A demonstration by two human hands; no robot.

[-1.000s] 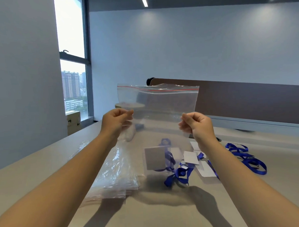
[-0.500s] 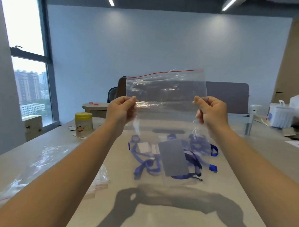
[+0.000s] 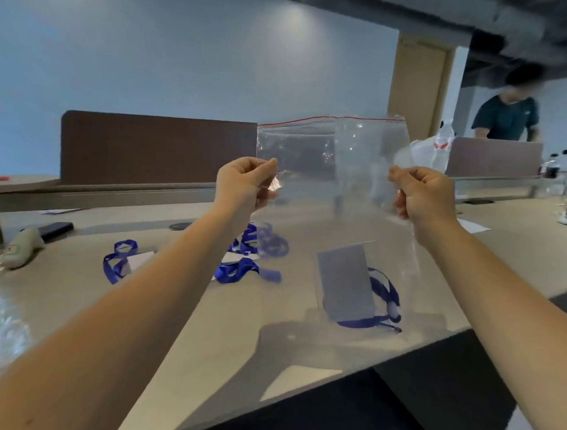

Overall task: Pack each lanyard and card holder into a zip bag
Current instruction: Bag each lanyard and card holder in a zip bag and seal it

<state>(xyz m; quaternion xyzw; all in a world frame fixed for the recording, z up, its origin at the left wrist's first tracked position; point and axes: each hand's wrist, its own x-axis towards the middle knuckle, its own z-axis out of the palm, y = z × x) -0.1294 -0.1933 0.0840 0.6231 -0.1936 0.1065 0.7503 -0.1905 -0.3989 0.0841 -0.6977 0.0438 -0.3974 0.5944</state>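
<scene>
Head view: the zip bag (image 3: 335, 193) is held upright at frame centre, each side edge pinched by the left hand (image 3: 243, 184) and right hand (image 3: 422, 194); the card holder (image 3: 345, 282) and lanyard (image 3: 382, 303) are settled at its bottom, presumably for sealing.

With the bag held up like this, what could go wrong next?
1. Both hands, left and right, pinch only the side edges of the bag; the thin film may slip from either grip.
2. The card holder and lanyard sit low inside, and whether the red-lined top is sealed is unclear; tipping may spill them.
</scene>
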